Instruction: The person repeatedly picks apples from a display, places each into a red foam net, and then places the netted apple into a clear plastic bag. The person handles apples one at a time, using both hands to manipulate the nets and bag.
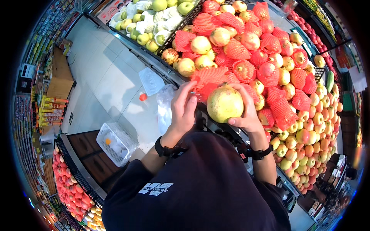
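A large yellow-green pomegranate point(225, 104) is held in my right hand point(248, 111), its crown pointing away from me and my thumb on its near side. My left hand point(184, 108) is at the edge of a red foam net sleeve point(209, 79), with the fingertips at its left end; the grip is hard to make out. The sleeve lies just beyond the pomegranate, against the display. Behind both hands rises a heap of pomegranates point(201, 45), many in red foam nets.
Pears or green apples point(159, 5) in white nets lie beyond to the left, apples point(302, 135) to the right. On the tiled floor to the left are a white plastic basket point(118, 144), a clear plastic bag point(164, 108) and a flat translucent plastic piece point(151, 81).
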Demonstrator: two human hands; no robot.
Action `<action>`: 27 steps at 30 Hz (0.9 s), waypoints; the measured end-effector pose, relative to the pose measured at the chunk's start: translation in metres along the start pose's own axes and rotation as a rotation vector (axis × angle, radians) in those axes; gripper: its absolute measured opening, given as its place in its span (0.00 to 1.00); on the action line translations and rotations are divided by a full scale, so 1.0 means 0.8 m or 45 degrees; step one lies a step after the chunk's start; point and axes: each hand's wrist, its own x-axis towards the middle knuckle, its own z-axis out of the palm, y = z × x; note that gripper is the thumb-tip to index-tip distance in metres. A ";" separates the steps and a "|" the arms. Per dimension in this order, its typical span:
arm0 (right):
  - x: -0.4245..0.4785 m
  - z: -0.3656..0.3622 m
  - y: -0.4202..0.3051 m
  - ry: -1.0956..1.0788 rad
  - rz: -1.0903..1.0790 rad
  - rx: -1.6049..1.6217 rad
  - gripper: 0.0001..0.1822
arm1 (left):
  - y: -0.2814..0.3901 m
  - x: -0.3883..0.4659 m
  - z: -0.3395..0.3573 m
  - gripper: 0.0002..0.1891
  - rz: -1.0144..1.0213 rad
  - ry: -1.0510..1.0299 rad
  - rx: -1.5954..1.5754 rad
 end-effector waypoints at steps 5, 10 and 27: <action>-0.012 -0.014 -0.009 -0.166 -0.188 -0.006 0.52 | 0.015 0.003 0.038 0.16 -0.087 0.020 0.046; -0.020 -0.014 -0.026 -0.290 -0.136 0.170 0.52 | 0.019 0.007 0.057 0.25 -0.021 0.044 0.146; -0.011 -0.007 -0.025 -0.088 -0.186 0.055 0.53 | 0.040 -0.002 0.063 0.45 0.201 -0.126 0.324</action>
